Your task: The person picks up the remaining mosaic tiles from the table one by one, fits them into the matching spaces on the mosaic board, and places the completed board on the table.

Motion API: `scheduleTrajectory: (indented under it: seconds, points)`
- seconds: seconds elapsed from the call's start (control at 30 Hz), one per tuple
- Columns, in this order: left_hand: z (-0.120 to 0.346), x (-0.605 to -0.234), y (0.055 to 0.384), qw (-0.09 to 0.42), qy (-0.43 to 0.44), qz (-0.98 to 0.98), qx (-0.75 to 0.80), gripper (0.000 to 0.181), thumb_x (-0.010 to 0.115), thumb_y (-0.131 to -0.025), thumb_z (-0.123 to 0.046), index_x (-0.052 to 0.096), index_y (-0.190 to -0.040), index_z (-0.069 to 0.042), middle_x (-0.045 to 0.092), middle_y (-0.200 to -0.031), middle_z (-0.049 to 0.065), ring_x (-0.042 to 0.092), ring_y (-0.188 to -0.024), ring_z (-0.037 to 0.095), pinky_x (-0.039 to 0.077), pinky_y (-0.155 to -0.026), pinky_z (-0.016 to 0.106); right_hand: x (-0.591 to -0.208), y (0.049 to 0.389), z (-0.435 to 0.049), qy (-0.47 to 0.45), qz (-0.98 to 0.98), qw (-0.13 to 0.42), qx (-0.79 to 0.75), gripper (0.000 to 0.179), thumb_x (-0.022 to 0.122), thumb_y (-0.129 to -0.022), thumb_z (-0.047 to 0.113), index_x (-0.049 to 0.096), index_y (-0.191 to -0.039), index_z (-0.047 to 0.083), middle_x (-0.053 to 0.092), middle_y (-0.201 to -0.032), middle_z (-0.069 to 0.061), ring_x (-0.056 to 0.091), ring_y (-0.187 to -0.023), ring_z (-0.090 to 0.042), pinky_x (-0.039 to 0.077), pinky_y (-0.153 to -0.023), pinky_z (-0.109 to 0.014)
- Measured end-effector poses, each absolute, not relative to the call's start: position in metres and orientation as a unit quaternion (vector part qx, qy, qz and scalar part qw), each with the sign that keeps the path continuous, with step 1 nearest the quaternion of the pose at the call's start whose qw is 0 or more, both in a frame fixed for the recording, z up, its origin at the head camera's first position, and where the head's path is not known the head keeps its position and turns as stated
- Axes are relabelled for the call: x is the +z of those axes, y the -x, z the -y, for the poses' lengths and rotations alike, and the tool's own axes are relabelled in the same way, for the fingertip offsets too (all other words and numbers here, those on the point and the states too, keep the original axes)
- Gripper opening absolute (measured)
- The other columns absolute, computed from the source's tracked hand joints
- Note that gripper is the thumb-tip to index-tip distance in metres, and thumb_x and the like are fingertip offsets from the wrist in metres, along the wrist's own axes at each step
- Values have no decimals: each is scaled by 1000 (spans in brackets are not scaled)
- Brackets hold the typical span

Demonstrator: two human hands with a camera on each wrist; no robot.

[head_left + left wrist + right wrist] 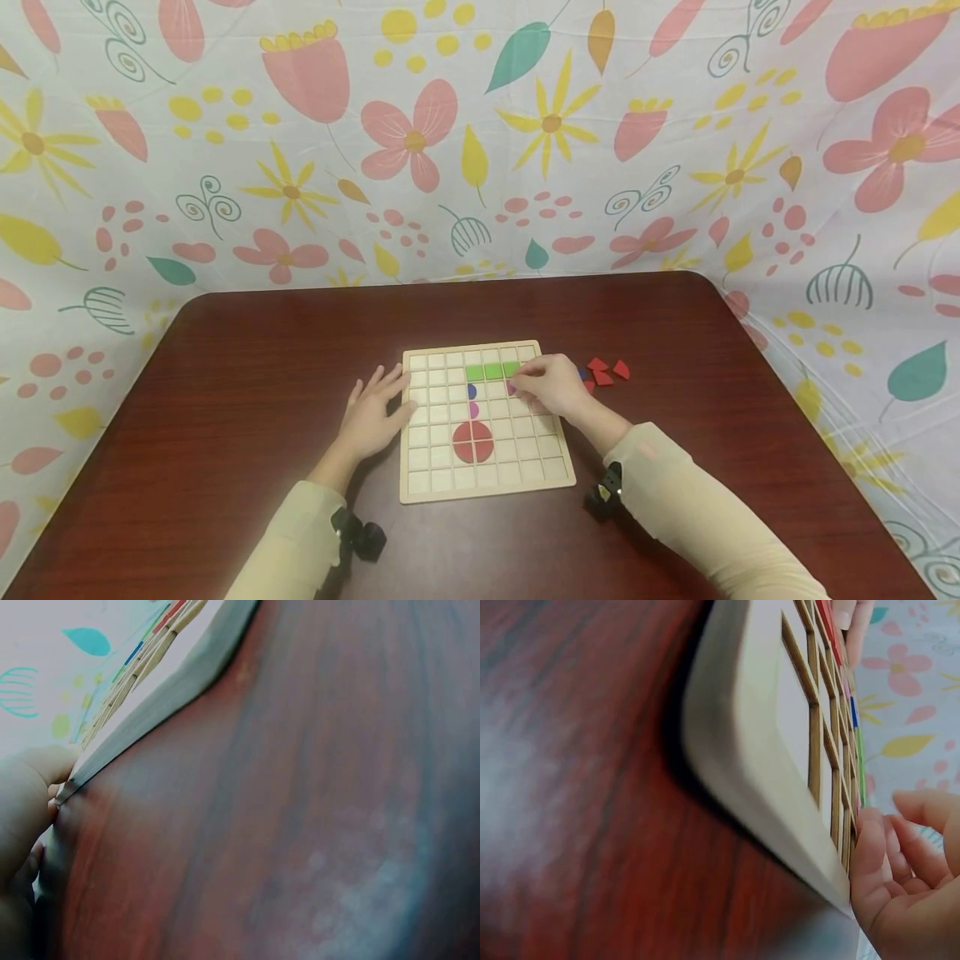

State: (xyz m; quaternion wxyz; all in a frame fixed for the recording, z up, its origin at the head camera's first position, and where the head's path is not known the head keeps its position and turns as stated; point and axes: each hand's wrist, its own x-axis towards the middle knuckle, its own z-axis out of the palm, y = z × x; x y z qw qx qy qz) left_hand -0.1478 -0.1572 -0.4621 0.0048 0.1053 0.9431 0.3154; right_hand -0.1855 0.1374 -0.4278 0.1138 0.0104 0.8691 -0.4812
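Note:
A square wooden grid board lies on the table. In it sit a row of green squares, a blue half-round piece, a purple half-round piece and red quarter pieces forming a circle. My left hand rests at the board's left edge, fingers spread, its thumb touching the rim. Over the upper right cells, my right hand has its fingertips on another purple piece, mostly covered by them. The right wrist view shows those fingers curled at the board.
Several loose red quarter pieces lie right of the board, with a blue piece partly behind the right hand. The dark wooden table ends at a flower-patterned cloth.

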Motion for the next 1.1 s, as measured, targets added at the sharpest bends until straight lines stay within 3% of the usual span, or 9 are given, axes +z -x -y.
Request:
scheduleTrajectory:
  seconds: [0.4,0.67,1.1]
  points:
    - [156,-463,149,5,-100,-948,302,53,53,-94,-37,45,-142,-14,36,-151,7,22,-145,32,8,-115,60,-430,184,-160,5,-854,81,-514,25,67,-86,19,71,-104,1,70,-81,-12,60,-63,-16,55,-57,-28]
    - [155,-463,149,-1,-100,-950,297,52,53,-95,-37,45,-142,-15,38,-151,7,23,-144,33,9,-114,61,-429,183,-173,10,-858,79,-507,30,66,-87,21,68,-109,0,71,-91,-15,67,-74,-18,58,-64,-32]
    - [151,-461,150,-10,-99,-957,273,52,53,-95,-36,45,-142,-14,40,-150,8,27,-142,35,13,-113,63,-425,183,-197,-1,-871,53,-488,30,62,-90,21,66,-111,-1,69,-104,-20,69,-82,-22,58,-65,-32]
